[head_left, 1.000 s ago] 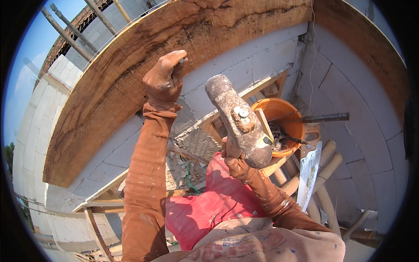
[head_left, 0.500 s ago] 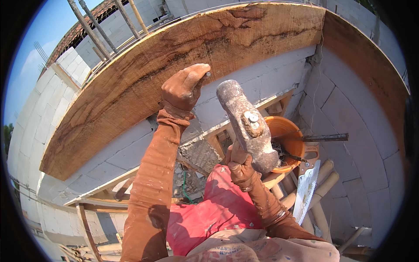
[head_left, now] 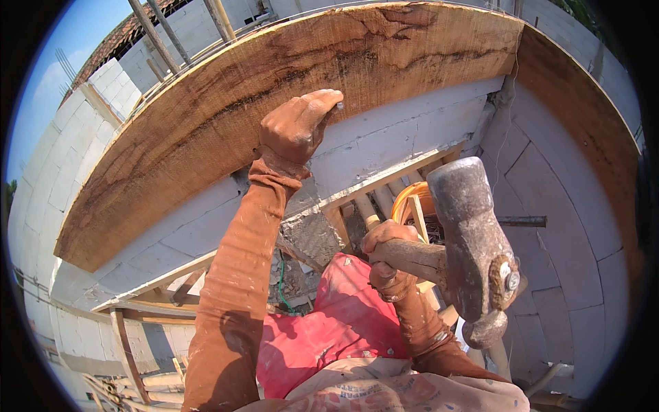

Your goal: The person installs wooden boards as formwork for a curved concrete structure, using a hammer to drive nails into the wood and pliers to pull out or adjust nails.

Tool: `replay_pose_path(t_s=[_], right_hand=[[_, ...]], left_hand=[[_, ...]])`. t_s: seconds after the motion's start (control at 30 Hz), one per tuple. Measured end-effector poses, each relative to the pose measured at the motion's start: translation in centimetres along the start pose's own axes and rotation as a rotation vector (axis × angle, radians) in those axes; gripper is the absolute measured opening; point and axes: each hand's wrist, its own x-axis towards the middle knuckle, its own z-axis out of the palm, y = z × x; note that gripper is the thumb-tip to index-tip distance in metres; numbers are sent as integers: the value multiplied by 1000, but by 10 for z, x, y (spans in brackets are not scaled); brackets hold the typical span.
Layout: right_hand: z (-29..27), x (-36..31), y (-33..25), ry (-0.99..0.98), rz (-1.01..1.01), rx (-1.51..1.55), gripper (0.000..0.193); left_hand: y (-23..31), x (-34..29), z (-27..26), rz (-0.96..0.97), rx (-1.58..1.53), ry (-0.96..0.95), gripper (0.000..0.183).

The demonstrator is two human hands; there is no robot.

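Observation:
My left hand (head_left: 294, 127) is closed against the lower part of a long brown wooden plank (head_left: 274, 75). Between its thumb and forefinger it pinches a nail (head_left: 339, 106), of which only the grey end shows. My right hand (head_left: 390, 257) wraps round the wooden handle of a hammer (head_left: 470, 209). The hammer's heavy, worn steel head is held up to the right, apart from the plank and close to the camera. Where the nail's point meets the wood is hidden by my fingers.
A pale block wall (head_left: 405, 130) runs below the plank and turns at the right corner, where a second plank (head_left: 580, 103) continues. Behind the hammer sit an orange bucket (head_left: 410, 199) and a metal bar (head_left: 523, 221). Wooden framing (head_left: 154, 281), rubble and poles lie below.
The hammer has swung to the right, and its handle now shows. My left hand keeps its pinch on the nail at the plank. The view has shifted slightly; the saw is now mostly hidden.

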Motion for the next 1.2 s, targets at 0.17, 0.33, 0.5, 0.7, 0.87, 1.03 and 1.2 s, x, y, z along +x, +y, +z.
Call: replay_pose_path(t_s=[0.17,0.33,0.5,0.7,0.87,1.03,1.2], right_hand=[[-4,10,1,-155,456,-164,35],[-9,-9,1,-21,297,49,43],[-5,-2,25,-25,-4,25,46],[-12,2,5,-31,395,-79,46],[0,8,11,76,-133,201,50],[-7,10,15,-146,504,-62,54],[-12,-22,28,101,522,240,48]], left_hand=[[-5,0,-4,-11,5,2,20],[1,4,2,2,7,5,23],[-1,5,-4,-2,-25,-9,25],[1,2,-2,-37,8,-32,26],[4,6,-2,-41,4,-25,26],[-5,-3,0,-48,32,-36,26],[-5,3,-4,-11,36,-31,26]])
